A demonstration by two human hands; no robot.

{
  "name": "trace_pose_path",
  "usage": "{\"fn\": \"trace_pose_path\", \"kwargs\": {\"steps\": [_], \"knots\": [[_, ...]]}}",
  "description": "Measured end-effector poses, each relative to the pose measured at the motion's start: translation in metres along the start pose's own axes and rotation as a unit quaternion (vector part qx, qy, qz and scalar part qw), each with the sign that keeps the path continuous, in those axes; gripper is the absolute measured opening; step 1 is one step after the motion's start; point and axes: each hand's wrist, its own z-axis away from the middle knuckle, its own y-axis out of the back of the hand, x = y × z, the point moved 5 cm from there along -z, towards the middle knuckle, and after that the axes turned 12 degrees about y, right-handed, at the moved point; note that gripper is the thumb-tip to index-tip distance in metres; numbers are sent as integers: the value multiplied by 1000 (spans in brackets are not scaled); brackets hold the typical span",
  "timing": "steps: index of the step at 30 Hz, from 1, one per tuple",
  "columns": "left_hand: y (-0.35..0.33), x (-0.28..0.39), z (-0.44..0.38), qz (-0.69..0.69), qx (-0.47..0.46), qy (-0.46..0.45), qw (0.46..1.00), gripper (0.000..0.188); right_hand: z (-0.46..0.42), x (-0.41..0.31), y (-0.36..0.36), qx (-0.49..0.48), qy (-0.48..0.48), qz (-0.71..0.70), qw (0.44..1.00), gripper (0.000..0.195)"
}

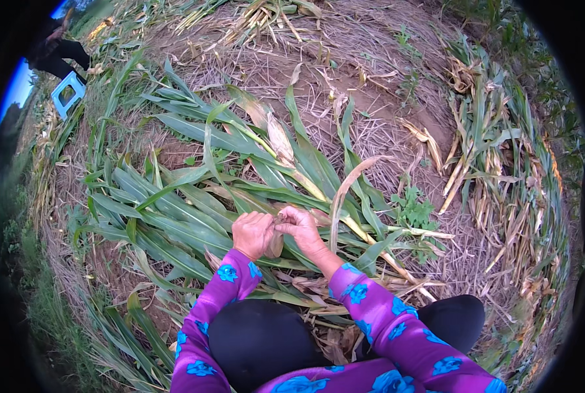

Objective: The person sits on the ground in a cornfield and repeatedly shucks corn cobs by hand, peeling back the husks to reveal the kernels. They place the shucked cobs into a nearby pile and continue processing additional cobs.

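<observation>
My left hand (252, 235) is closed around a corn ear in its dry, pale husk (274, 244). At the ear's upper end, my right hand (299, 232) pinches the brown husk tip between thumb and fingers. Most of the ear is hidden by the hands. Both hands are close together above cut corn stalks with long green leaves (174, 211). Another ear in a dry husk (280, 140) is attached to a stalk (309, 185) just beyond them. A curled, dried leaf (344, 191) arches up beside my right hand.
Cut stalks lie in a long heap (489, 162) at the right and in a bundle (258, 19) at the top. Dry straw (322, 44) covers the soil. A person in dark trousers (59, 59) is at the upper left by a blue plastic stool (68, 94). Dry husks (339, 344) lie between my knees.
</observation>
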Motion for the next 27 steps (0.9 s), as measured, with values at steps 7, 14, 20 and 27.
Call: {"fn": "trace_pose_path", "kwargs": {"steps": [7,14,20,27], "knots": [[4,-4,1,11,28,-5,1000,11,-9,3,-3,-51,-15,3,999,20],[-1,-43,9,0,70,98,993,11,11,-24,-28,-149,66,164,973,22],[-36,-130,72,-73,-7,348,935,16,68,-30,-23,-331,177,338,863,25],[-36,-131,70,-174,-87,397,897,14,77,3,38,9,-123,-48,991,14]]}}
